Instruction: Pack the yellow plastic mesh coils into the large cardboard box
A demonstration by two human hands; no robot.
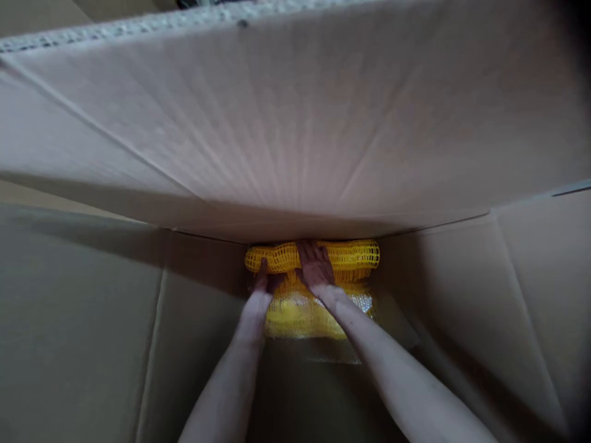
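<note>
A roll of yellow mesh netting [353,253] lies against the far wall at the bottom of a deep cardboard box. My right hand [316,266] rests flat on the middle of the roll, fingers stretched out and slightly apart. At the roll's left part, my left hand [265,281] touches its near side with one finger extended upward and the thumb apart; its other fingers are partly hidden in shadow. Just below the roll is more yellow netting in clear plastic wrap [300,317], partly covered by my right forearm.
Tall cardboard walls surround my arms: the far wall [295,123] rises high, with the left wall [78,326] and right wall [475,295] on either side. The box floor [305,400] is bare cardboard in shadow near me.
</note>
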